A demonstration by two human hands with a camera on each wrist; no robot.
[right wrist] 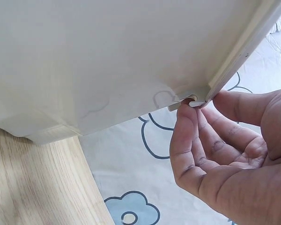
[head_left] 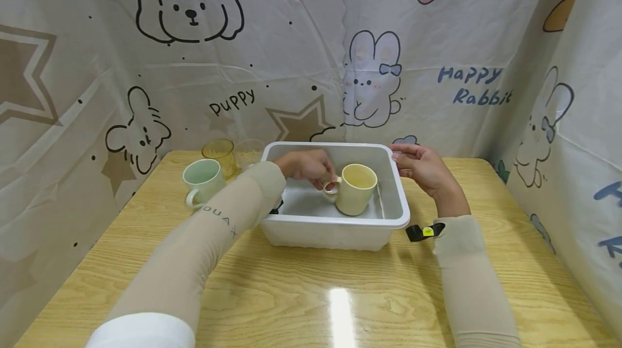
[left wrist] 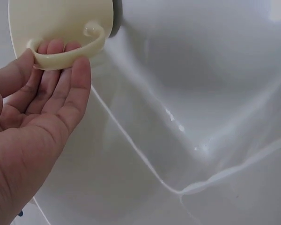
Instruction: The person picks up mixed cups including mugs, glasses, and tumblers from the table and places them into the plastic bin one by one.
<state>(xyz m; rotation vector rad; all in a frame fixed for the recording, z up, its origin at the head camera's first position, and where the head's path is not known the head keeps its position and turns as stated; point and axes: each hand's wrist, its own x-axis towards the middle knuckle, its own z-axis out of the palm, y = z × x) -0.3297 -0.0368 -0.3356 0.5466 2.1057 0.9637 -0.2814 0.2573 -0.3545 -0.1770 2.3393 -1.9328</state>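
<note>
A pale yellow mug [head_left: 357,190] stands inside a white plastic basin [head_left: 335,234]. My left hand [head_left: 311,169] reaches over the basin's left side and grips the mug's handle. In the left wrist view the fingers [left wrist: 79,77] hook through the handle [left wrist: 65,60] from below, and the thumb presses its end. At the basin's right rim, my right hand [head_left: 427,172] holds the edge. The right wrist view has its thumb on the outer rim [right wrist: 241,58] and the fingertips curled under the lip.
Left of the basin are a light green mug [head_left: 204,179], an amber glass [head_left: 221,158] and a clear glass [head_left: 250,151], partly hidden by the left arm. The wooden table [head_left: 291,288] is enclosed by a printed curtain [head_left: 301,29] behind and at the sides.
</note>
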